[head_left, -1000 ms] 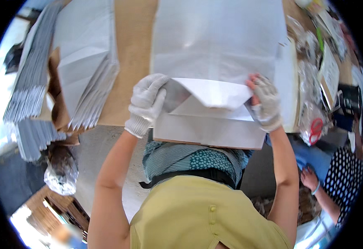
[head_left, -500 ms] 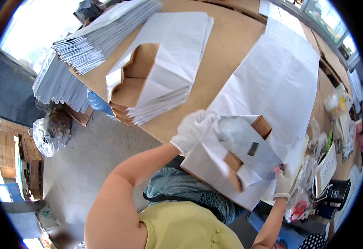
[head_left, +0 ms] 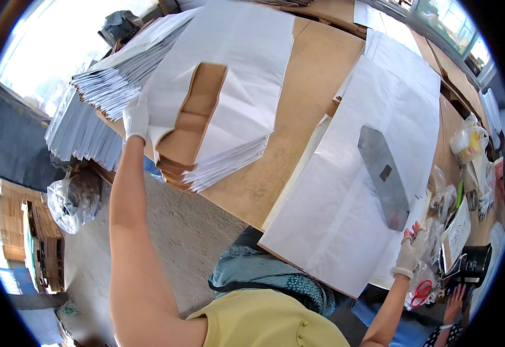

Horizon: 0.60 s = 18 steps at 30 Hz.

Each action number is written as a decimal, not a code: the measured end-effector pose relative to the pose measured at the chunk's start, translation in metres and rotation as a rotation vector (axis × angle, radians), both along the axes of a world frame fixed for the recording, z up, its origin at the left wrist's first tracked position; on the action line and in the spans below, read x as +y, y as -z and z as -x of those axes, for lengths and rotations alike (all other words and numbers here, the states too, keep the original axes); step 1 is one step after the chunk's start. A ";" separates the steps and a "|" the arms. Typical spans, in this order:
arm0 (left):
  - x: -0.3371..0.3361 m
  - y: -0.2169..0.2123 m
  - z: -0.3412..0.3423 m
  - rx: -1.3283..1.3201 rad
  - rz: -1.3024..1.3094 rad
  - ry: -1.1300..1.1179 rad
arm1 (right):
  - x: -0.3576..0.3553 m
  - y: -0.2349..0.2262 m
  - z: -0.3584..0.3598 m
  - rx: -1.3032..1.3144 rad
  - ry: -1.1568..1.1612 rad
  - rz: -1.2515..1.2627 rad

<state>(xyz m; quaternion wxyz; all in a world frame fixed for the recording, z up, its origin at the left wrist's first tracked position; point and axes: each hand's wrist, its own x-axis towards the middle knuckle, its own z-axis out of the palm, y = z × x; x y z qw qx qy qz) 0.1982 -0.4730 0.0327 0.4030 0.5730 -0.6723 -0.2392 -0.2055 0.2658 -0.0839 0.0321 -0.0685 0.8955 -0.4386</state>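
Note:
My left hand, in a white knit glove, is at the left edge of a white paper bag with a brown inside. Its fingers close on that edge, partly hidden. The bag lies over a stack of similar bags, its folded end open toward me. My right hand, gloved with bare fingertips, is open beside the lower end of a grey metal plate. The plate, long with cut corners and a small dark mark, lies on a flat white paper bag. Nothing shows in the right hand.
Tall stacks of folded white bags stand at the far left. At the right are plastic bags, red-handled scissors and a black container. Another person's hand is at lower right. A plastic sack sits on the floor.
My left hand has moved far left, to the bag stack, and the bag that was folded around the plate has left the right side. The plate now lies on a flat bag; my right hand has opened.

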 end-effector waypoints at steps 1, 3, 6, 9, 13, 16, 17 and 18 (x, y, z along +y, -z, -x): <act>-0.003 0.018 -0.010 -0.118 0.030 0.007 | 0.005 0.006 -0.004 0.026 -0.020 -0.011; 0.009 0.052 -0.021 -0.118 -0.024 -0.025 | 0.021 0.016 -0.019 0.070 -0.050 -0.044; 0.010 0.118 -0.098 0.625 -0.295 -0.050 | 0.034 0.004 -0.056 -0.168 -0.096 -0.098; 0.119 0.168 -0.103 0.766 -0.611 -0.008 | 0.053 -0.021 -0.103 -0.600 0.111 -0.256; 0.265 0.175 -0.095 0.040 -1.224 0.242 | 0.027 -0.051 -0.151 -0.742 0.221 -0.335; 0.326 0.136 -0.022 0.153 -1.608 0.803 | 0.021 -0.043 -0.157 -0.610 0.162 -0.363; 0.339 0.122 0.005 0.147 -1.617 0.826 | 0.013 -0.043 -0.154 -0.595 0.168 -0.302; 0.347 0.109 0.032 0.138 -1.627 0.860 | 0.009 -0.046 -0.155 -0.560 0.116 -0.366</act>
